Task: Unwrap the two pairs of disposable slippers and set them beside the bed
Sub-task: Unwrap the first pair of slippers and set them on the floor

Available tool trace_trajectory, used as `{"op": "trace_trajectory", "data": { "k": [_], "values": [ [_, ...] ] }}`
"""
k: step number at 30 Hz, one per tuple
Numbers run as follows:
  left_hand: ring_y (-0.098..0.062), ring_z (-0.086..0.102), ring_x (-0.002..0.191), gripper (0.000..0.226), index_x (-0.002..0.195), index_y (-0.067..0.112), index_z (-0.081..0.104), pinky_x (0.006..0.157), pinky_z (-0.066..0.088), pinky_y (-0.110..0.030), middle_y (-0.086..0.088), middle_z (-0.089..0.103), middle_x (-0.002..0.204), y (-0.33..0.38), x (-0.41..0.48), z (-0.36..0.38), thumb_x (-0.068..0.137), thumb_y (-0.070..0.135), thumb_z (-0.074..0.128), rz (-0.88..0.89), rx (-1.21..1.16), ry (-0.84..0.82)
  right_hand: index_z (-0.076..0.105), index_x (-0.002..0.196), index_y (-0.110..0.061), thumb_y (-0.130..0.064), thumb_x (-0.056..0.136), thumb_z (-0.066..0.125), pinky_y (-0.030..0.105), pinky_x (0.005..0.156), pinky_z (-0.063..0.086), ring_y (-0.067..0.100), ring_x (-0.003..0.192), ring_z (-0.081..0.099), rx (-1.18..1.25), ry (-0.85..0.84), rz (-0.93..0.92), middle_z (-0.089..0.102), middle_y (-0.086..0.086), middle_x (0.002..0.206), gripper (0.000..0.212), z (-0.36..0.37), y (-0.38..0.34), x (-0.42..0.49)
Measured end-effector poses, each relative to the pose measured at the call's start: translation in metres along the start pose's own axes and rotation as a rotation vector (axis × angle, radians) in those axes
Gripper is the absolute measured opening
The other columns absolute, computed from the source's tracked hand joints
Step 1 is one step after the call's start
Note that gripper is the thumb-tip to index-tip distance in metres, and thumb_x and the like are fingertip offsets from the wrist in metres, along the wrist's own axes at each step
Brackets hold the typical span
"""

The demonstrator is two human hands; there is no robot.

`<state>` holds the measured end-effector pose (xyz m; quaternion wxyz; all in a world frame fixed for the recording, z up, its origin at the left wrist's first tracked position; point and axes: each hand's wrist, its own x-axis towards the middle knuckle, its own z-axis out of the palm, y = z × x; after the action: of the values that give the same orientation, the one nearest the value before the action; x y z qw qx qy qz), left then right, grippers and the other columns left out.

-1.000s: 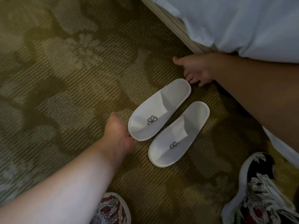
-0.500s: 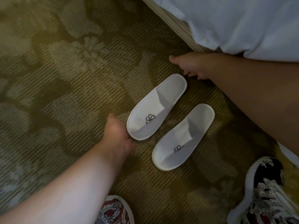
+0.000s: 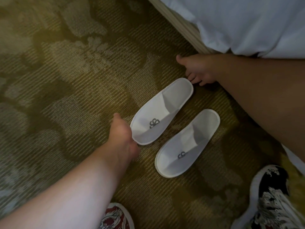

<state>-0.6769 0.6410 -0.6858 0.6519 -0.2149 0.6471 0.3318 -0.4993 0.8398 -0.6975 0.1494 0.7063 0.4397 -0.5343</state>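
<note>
Two white disposable slippers with a grey logo lie unwrapped on the patterned carpet, side by side with a gap between them. My left hand [image 3: 123,138] is at the toe of the left slipper [image 3: 162,111]. Its fingers curl down round the toe rim and their tips are hidden. My right hand [image 3: 196,70] reaches in from the right, and its loosely bent fingertips touch this slipper's heel. Neither hand touches the right slipper [image 3: 188,142]. No second pair and no wrapper show in the view.
The bed's white cover [image 3: 247,22] hangs over its striped base edge [image 3: 178,25] at the upper right, close behind the slippers. My patterned shoes stand at the bottom right [image 3: 270,200] and bottom centre [image 3: 115,217]. Olive carpet [image 3: 57,96] fills the left.
The left slipper has shifted away from the right one, opening a gap between them. My right fingertips left its heel and came back to touch it. My left hand stayed at the toe.
</note>
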Motion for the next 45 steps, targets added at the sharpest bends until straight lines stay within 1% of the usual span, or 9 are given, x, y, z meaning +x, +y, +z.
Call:
{"op": "trace_trajectory", "data": {
  "k": [6,9,11,16,25,29,38,42,45],
  "values": [
    [-0.023,0.057,0.077,0.083,0.153,0.010,0.026,0.044,0.045,-0.037,-0.004,0.051,0.111,0.002,0.002,-0.004,0.096,0.070,0.019,-0.009,0.045,-0.011,0.025,0.151,-0.006,-0.083,0.082,0.030,0.054,0.115,0.020,0.029,0.139,0.038,-0.030,0.002,-0.005,0.039,0.015,0.153,0.103,0.001,0.000,-0.001],
    [-0.039,0.063,0.051,0.072,0.111,0.012,0.060,0.031,0.050,-0.036,-0.021,0.069,0.074,-0.004,0.003,-0.006,0.096,0.070,0.019,0.002,0.036,-0.019,0.025,0.152,-0.012,-0.084,0.080,0.033,0.054,0.115,0.021,0.029,0.140,0.035,-0.033,0.010,-0.003,0.038,0.014,0.154,0.103,0.000,0.006,-0.005],
    [-0.039,0.063,0.055,0.065,0.092,0.019,0.062,0.046,0.055,-0.037,-0.016,0.068,0.070,-0.016,0.003,-0.009,0.095,0.070,0.022,0.027,0.040,0.010,0.024,0.152,-0.011,-0.085,0.078,0.033,0.054,0.115,0.020,0.030,0.142,0.032,-0.049,0.017,0.029,0.036,0.015,0.154,0.105,-0.002,0.015,-0.008],
    [-0.041,0.063,0.111,0.063,0.126,0.024,0.066,0.101,0.047,-0.057,-0.014,0.068,0.122,-0.069,0.003,-0.010,0.093,0.069,0.037,-0.069,0.005,-0.123,0.019,0.153,-0.006,-0.087,0.078,0.024,0.052,0.118,0.012,0.030,0.148,0.020,-0.108,-0.060,0.128,0.024,0.016,0.160,0.110,-0.008,0.047,-0.018],
    [-0.048,0.069,0.093,0.087,0.112,0.004,0.065,0.094,0.048,-0.064,-0.029,0.072,0.097,-0.102,-0.002,-0.004,0.089,0.079,0.027,-0.276,-0.017,-0.080,0.020,0.152,0.000,-0.087,0.080,0.021,0.053,0.119,0.011,0.035,0.146,0.024,-0.172,-0.091,0.228,0.027,0.021,0.157,0.113,-0.005,0.084,-0.027],
    [-0.045,0.068,0.053,0.078,0.089,0.008,0.055,0.053,0.058,-0.055,-0.025,0.069,0.060,-0.095,-0.007,-0.003,0.088,0.079,0.023,-0.273,0.020,-0.054,0.020,0.151,0.001,-0.087,0.080,0.020,0.052,0.119,0.010,0.034,0.144,0.029,-0.139,-0.114,0.232,0.031,0.021,0.156,0.114,-0.002,0.096,-0.024],
    [-0.035,0.065,0.070,0.082,0.156,0.023,0.019,0.055,0.056,-0.043,-0.017,0.053,0.130,-0.079,-0.015,0.002,0.093,0.074,0.027,-0.162,0.036,0.005,0.020,0.152,-0.002,-0.087,0.079,0.021,0.057,0.117,0.011,0.032,0.144,0.027,-0.086,-0.074,0.196,0.031,0.018,0.157,0.112,-0.003,0.084,-0.025],
    [-0.038,0.068,0.056,0.079,0.147,0.020,0.039,0.045,0.057,-0.043,-0.017,0.069,0.089,-0.079,-0.010,-0.005,0.091,0.075,0.031,-0.140,0.039,-0.007,0.023,0.152,-0.004,-0.090,0.076,0.019,0.062,0.115,0.011,0.030,0.146,0.023,-0.106,-0.087,0.229,0.033,0.015,0.156,0.115,-0.002,0.079,-0.025],
    [-0.040,0.070,0.082,0.072,0.139,0.023,0.049,0.060,0.061,-0.052,-0.019,0.066,0.094,-0.077,-0.008,-0.006,0.090,0.075,0.036,-0.116,0.027,-0.028,0.023,0.152,-0.003,-0.089,0.077,0.021,0.060,0.115,0.012,0.030,0.146,0.025,-0.080,-0.085,0.215,0.032,0.015,0.157,0.115,-0.003,0.081,-0.023]
  ]
}}
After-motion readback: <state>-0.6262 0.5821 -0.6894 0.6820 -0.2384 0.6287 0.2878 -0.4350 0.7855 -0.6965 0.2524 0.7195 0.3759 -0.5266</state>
